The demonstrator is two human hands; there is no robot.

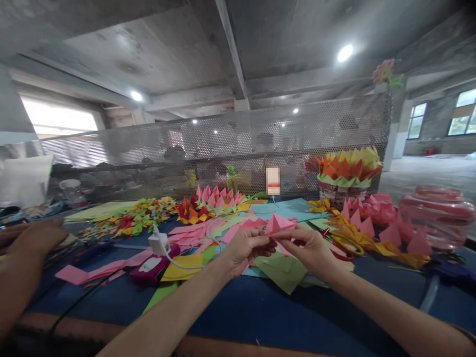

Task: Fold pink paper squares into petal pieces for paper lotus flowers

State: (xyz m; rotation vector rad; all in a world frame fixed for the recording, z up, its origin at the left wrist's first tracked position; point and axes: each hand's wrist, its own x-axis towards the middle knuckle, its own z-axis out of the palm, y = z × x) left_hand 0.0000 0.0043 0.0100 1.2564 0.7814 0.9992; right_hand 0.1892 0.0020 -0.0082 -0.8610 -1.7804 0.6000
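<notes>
A folded pink paper petal (275,224) with a pointed top is pinched between both hands above the table. My left hand (250,247) grips its left lower edge with thumb and fingers. On the other side, my right hand (307,244) presses its lower right edge between thumb and forefinger. Beneath them lie pale green paper squares (284,272) and light blue sheets (297,208). Pink paper strips (191,234) are heaped to the left. Scissors with yellow and red handles (347,246) rest just right of my right hand.
A purple power strip (150,265) with a white charger (159,244) and cables sits at left. Folded paper pieces (137,215) pile behind it. A layered paper flower (349,168), pink petals (366,225) and a clear jar (437,215) stand right. Another person's hand (37,240) is far left.
</notes>
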